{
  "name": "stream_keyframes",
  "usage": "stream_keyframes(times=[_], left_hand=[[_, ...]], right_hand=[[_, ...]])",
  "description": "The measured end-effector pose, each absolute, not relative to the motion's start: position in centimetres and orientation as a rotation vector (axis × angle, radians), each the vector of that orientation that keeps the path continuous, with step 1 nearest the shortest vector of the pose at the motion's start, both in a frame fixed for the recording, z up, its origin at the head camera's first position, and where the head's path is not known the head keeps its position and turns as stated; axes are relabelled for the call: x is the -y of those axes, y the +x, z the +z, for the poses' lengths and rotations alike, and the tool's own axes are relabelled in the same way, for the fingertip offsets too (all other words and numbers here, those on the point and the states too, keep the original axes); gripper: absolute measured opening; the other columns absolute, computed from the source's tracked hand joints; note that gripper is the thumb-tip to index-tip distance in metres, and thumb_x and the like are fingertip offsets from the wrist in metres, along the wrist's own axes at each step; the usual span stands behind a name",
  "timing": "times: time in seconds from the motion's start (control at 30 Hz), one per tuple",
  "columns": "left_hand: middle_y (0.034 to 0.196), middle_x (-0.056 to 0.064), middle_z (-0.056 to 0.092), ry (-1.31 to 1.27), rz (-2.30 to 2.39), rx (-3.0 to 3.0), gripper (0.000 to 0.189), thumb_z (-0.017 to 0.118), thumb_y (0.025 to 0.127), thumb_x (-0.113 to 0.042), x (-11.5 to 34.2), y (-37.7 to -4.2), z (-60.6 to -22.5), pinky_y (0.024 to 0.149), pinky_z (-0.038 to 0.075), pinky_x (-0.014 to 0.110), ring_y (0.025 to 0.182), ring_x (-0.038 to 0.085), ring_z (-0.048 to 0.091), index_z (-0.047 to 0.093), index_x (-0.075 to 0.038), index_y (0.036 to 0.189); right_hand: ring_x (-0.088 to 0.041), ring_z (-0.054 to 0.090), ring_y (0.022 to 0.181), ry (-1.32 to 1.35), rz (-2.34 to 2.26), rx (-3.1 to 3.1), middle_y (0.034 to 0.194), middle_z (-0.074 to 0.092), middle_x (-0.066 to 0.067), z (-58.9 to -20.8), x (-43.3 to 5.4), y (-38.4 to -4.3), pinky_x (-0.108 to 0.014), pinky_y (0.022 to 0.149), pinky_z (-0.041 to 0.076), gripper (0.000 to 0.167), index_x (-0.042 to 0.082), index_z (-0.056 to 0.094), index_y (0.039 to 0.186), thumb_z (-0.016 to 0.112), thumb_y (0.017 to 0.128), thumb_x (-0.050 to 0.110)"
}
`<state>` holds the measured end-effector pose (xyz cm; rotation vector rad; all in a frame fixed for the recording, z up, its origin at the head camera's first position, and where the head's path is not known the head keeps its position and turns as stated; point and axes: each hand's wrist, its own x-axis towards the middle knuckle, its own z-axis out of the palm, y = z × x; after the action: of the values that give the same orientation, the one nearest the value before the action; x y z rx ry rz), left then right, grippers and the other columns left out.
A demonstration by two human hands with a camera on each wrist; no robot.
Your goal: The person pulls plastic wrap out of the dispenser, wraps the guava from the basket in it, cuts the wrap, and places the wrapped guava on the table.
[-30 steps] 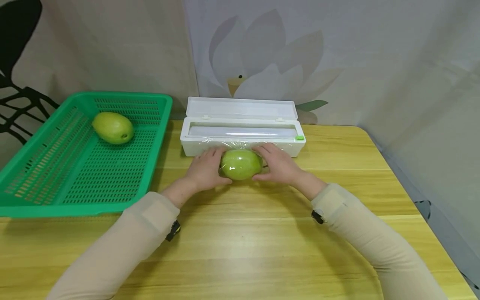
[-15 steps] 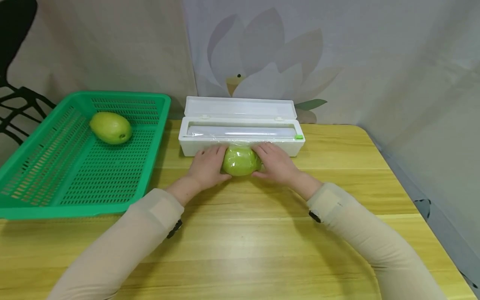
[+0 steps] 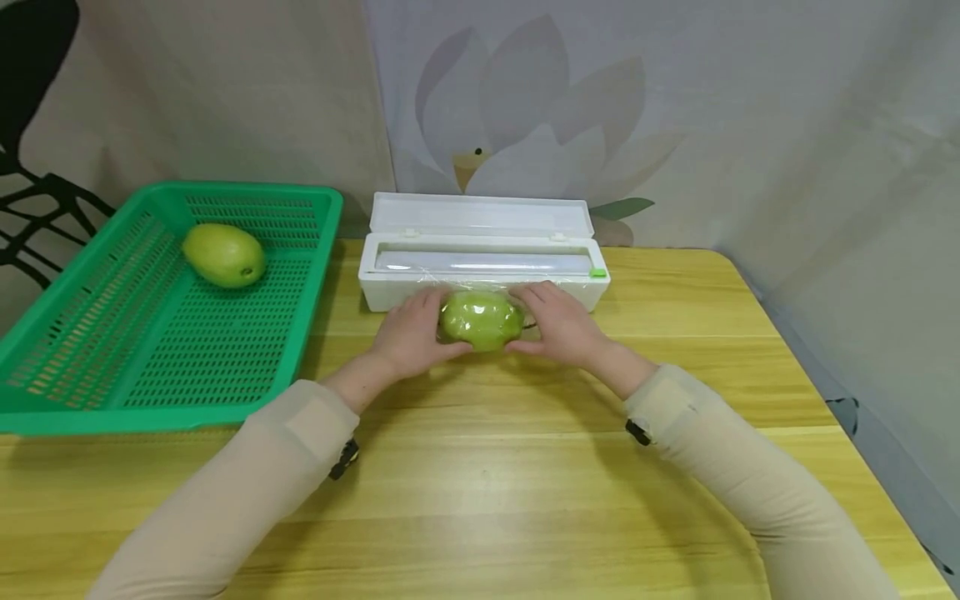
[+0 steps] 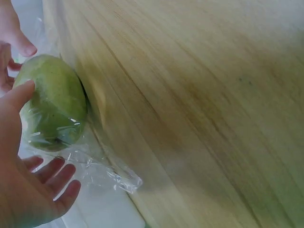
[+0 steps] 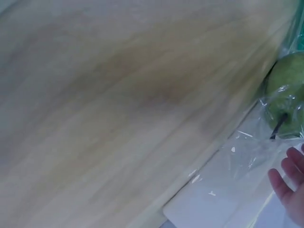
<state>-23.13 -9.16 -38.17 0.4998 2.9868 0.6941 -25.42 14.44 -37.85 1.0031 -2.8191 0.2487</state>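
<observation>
Just in front of the box (image 3: 382, 293), the left hand (image 3: 411, 332) and the right hand (image 3: 561, 325) are at the two ends of the fruit (image 3: 482, 321), perhaps to keep its clear film (image 4: 126, 180) snug. The left thumb (image 4: 21, 95) lies on the fruit; the other fingers (image 4: 61, 181) of both hands are spread and relaxed, without firm grip. Left of the box, the basket (image 3: 296, 350) holds a second fruit (image 3: 223, 255), probably to stop it from rolling. At the box's back, the lid (image 3: 480, 215) stands raised, which leaves the roll (image 3: 487, 263) reachable.
</observation>
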Motion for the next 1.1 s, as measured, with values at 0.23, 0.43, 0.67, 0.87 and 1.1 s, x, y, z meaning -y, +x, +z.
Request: stream_keyframes(times=[0.23, 0.43, 0.67, 0.87, 1.1], left_hand=[[0.121, 0.014, 0.057, 0.458, 0.766, -3.116, 0.068, 0.064, 0.083, -0.047, 9.1, -22.8, -37.0, 0.095, 0.046, 0.044, 0.107, 0.029, 0.055, 0.045, -0.002, 0.13], [0.114, 0.012, 0.059, 0.464, 0.89, -3.213, 0.047, 0.059, 0.089, -0.038, 8.2, -23.4, -33.9, 0.089, 0.046, 0.042, 0.101, 0.028, 0.056, 0.053, -0.002, 0.119], [0.106, 0.01, 0.061, 0.452, 0.981, -3.178, 0.036, 0.056, 0.092, -0.033, 7.1, -24.9, -31.2, 0.082, 0.046, 0.037, 0.094, 0.025, 0.056, 0.057, -0.005, 0.114], [0.112, 0.007, 0.061, 0.501, 1.027, -2.981, 0.032, 0.053, 0.093, -0.032, 4.4, -26.5, -29.4, 0.088, 0.046, 0.036, 0.102, 0.021, 0.056, 0.057, -0.01, 0.117], [0.112, 0.006, 0.063, 0.666, 0.961, -2.81, 0.034, 0.054, 0.094, -0.031, 0.5, -28.0, -28.8, 0.089, 0.046, 0.035, 0.102, 0.02, 0.058, 0.057, -0.011, 0.121]], right_hand=[[-0.028, 0.051, 0.116, 0.982, 0.315, 2.765, 0.124, 0.057, -0.013, -37.1, -15.2, -25.1, -0.042, 0.101, 0.043, 0.072, 0.002, 0.049, 0.13, 0.072, 0.077, 0.045], [-0.031, 0.048, 0.119, 0.76, 0.509, 2.74, 0.125, 0.056, -0.016, -35.5, -17.4, -25.7, -0.044, 0.101, 0.04, 0.063, -0.002, 0.05, 0.127, 0.071, 0.081, 0.036], [-0.039, 0.033, 0.132, 0.438, 0.701, 2.844, 0.141, 0.039, -0.022, -34.9, -21.5, -27.4, -0.051, 0.11, 0.028, 0.073, -0.003, 0.037, 0.138, 0.071, 0.082, 0.03], [-0.039, 0.01, 0.143, 0.349, 0.797, 3.057, 0.156, 0.01, -0.021, -35.6, -23.8, -28.8, -0.052, 0.116, 0.012, 0.097, 0.002, 0.009, 0.149, 0.07, 0.083, 0.035], [-0.037, 0.003, 0.144, 0.463, 0.825, 3.142, 0.157, -0.002, -0.018, -37.0, -24.1, -29.7, -0.052, 0.117, 0.008, 0.094, 0.004, -0.004, 0.15, 0.06, 0.09, 0.038]])
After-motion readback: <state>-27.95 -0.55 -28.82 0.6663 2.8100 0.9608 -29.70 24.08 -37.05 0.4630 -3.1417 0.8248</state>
